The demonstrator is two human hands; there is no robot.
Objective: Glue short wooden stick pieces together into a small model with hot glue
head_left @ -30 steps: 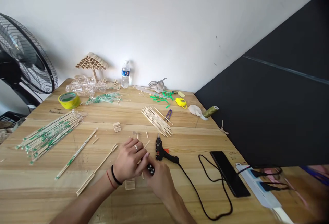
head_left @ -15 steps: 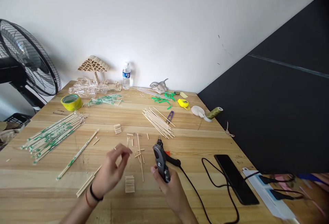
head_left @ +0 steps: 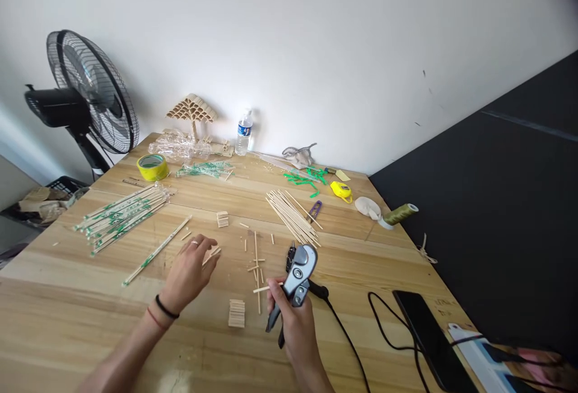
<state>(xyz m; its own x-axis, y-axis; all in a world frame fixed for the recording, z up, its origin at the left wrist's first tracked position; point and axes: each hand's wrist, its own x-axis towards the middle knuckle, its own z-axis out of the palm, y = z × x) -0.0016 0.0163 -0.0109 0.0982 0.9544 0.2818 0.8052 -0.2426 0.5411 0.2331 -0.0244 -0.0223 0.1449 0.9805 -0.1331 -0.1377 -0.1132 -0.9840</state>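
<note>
My left hand (head_left: 189,269) is low over the table, fingers apart, with the ends of thin wooden sticks (head_left: 211,256) showing between thumb and fingertips. Whether it grips them I cannot tell. A pair of grey cutters (head_left: 298,275) is in my right hand (head_left: 293,318), its head pointing up and away. A short wooden stick (head_left: 261,289) juts left from my right thumb and forefinger. Between the hands lie loose sticks (head_left: 256,245), some crossed, and a neat row of short cut pieces (head_left: 236,313). Partly behind the cutters lies a black corded glue gun (head_left: 320,290).
Wrapped stick bundles (head_left: 126,212) lie left, loose long sticks (head_left: 293,218) at centre. Yellow tape (head_left: 152,168), a bottle (head_left: 244,134) and a stick-built tree model (head_left: 192,110) stand farther back. A phone (head_left: 424,333) and cables lie right; a fan (head_left: 90,92) stands left.
The view has swung left. My right hand has turned the cutters, and a short stick now shows at its fingers. My left hand has opened and lowered towards the sticks on the left.
</note>
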